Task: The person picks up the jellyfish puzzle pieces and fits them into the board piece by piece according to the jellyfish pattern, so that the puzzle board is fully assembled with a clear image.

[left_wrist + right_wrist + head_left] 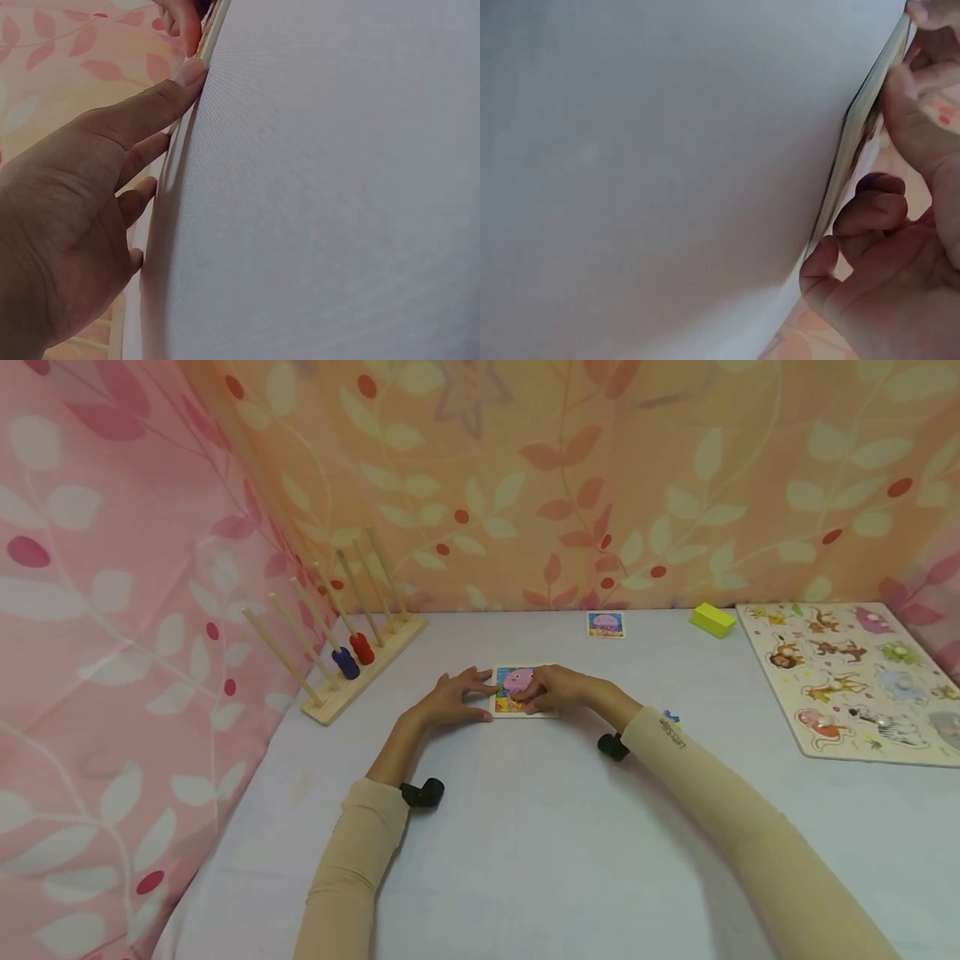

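Note:
In the head view a small picture board (513, 692) with a pale border and a pink cartoon figure lies flat at mid-table. My left hand (452, 699) is at its left side, fingers spread and fairly straight; thumb and a fingertip touch the edge. Over the board's right part is my right hand (558, 687), covering some of the picture. The right wrist view has its thumb (911, 124) pressed to the board's face and the other fingers bent beside it. Whether it pinches a loose piece is hidden.
A wooden peg stand (367, 668) with blue and red beads stands left. A small picture card (606, 624) and a yellow block (712, 620) lie at the back. An animal puzzle board (855, 685) lies right; a small blue piece (672, 718) is by the right forearm.

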`<move>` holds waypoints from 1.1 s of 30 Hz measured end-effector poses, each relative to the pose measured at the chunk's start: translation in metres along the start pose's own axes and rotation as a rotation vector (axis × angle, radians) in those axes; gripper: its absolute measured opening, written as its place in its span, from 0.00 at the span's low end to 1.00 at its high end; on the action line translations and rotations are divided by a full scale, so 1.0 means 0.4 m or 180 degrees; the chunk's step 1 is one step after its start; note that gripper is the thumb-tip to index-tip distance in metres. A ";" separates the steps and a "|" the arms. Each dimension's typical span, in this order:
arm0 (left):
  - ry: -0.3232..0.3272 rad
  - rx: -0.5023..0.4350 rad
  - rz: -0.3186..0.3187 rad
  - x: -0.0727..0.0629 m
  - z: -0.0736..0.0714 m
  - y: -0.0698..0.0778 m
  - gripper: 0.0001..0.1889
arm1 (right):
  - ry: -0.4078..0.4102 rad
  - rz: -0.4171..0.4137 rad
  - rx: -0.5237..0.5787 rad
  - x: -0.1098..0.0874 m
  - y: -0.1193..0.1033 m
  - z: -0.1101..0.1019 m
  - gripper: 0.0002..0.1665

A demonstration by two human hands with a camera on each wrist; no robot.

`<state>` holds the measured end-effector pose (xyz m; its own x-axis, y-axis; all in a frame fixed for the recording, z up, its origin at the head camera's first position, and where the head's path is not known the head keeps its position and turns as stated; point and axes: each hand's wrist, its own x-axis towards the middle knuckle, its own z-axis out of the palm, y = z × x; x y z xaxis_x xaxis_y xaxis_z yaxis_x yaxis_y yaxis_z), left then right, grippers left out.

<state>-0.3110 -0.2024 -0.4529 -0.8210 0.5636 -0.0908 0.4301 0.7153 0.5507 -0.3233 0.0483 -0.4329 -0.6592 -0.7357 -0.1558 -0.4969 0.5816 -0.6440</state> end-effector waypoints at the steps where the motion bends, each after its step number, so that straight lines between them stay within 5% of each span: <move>1: -0.0003 0.0007 -0.0001 -0.001 -0.001 0.000 0.30 | -0.0031 -0.0041 -0.0014 0.002 0.002 -0.002 0.21; 11: 0.0006 0.0095 -0.0042 0.001 -0.023 0.010 0.30 | 0.0106 0.0244 -0.0641 0.016 -0.012 -0.021 0.19; 21: -0.0045 0.0057 -0.0121 -0.010 0.006 0.000 0.30 | -0.0003 0.0344 -0.0231 0.010 -0.001 0.008 0.19; 33: -0.0034 0.0201 -0.0070 -0.002 0.005 0.006 0.29 | 0.0127 0.0377 -0.0426 -0.004 -0.019 0.008 0.18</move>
<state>-0.3086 -0.2003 -0.4529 -0.8266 0.5516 -0.1114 0.4351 0.7521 0.4950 -0.3167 0.0440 -0.4299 -0.7382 -0.6464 -0.1931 -0.4833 0.7064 -0.5171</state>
